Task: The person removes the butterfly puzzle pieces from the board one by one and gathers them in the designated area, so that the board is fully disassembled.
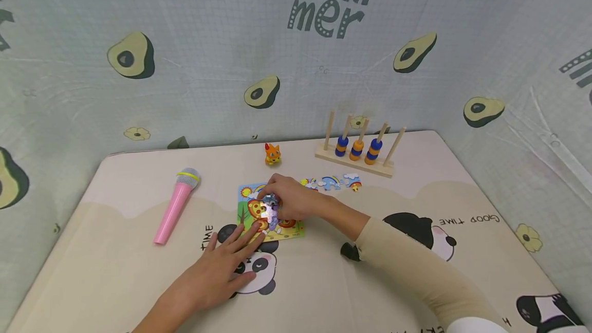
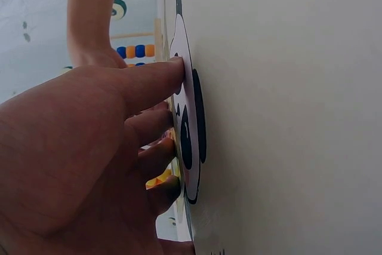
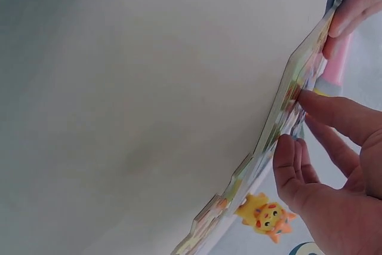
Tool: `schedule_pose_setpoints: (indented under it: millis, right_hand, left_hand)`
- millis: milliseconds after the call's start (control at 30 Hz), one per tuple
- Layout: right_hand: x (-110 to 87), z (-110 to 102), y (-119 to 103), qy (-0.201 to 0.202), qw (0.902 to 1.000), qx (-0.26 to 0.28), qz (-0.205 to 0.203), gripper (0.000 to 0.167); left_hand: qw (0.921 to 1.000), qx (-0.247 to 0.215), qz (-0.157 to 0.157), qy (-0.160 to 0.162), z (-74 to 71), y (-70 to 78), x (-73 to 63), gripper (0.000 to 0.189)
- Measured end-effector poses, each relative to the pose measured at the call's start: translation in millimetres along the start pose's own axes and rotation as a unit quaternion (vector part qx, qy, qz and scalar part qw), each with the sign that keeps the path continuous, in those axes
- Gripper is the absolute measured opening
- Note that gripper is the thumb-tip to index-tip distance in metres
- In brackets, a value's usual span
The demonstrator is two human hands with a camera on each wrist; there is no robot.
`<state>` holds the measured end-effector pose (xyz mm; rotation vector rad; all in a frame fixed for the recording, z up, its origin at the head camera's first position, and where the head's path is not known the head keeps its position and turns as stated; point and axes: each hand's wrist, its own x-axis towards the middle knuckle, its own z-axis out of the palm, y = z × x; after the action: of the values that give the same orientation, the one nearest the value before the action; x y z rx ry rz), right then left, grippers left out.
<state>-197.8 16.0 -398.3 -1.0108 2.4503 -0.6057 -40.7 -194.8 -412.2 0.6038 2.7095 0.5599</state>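
A colourful jigsaw puzzle board (image 1: 293,231) lies flat on the table in the head view. My right hand (image 1: 292,198) is over it and pinches a puzzle piece (image 3: 296,125) between thumb and fingers, against the board's face. Part of that piece is hidden by the fingers. My left hand (image 1: 221,270) rests with spread, fairly straight fingers on the table, its fingertips at the board's near left edge. Right of the board, beyond my right hand, lie several loose puzzle pieces (image 1: 331,183).
A pink toy microphone (image 1: 174,209) lies left of the board. Behind it stands a small orange animal figure (image 1: 273,154). At the back right is a wooden peg abacus (image 1: 358,157) with blue and orange beads. A printed curtain (image 1: 199,55) hangs behind the table (image 1: 115,251).
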Motion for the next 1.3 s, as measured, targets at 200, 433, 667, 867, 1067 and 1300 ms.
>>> schedule_pose_setpoints:
  millis: [200,433,667,867,1067,1300]
  right_hand:
    - [1.4,-1.3,-1.5,-0.001,1.0,0.004,0.005,0.053]
    - [2.1,-3.3,-2.9,-0.002,1.0,0.004,0.004,0.053]
    - [3.5,-4.0,-4.8,-0.005,1.0,0.002,0.004,0.055]
    - [4.1,-2.6,-3.3,-0.009,0.9999,-0.001,0.005,0.055]
    - [4.1,-1.5,-1.5,-0.003,0.9999,-0.009,-0.004,0.055]
    - [-0.9,-3.2,2.7,0.001,1.0,0.0,-0.007,0.051]
  left_hand:
    - [1.0,0.001,-0.001,-0.001,-1.0,0.4,0.1,0.071]
    - [1.0,0.002,0.002,0.001,-1.6,0.8,-0.3,0.071]
    - [1.0,0.002,0.002,0.004,-1.2,1.0,-0.4,0.071]
    - [1.0,0.0,0.004,0.003,-0.4,0.5,-0.2,0.07]
    - [1.0,0.001,0.004,0.004,0.7,-0.4,0.2,0.071]
    - [1.0,-0.001,0.006,0.005,1.4,-0.8,-0.3,0.07]
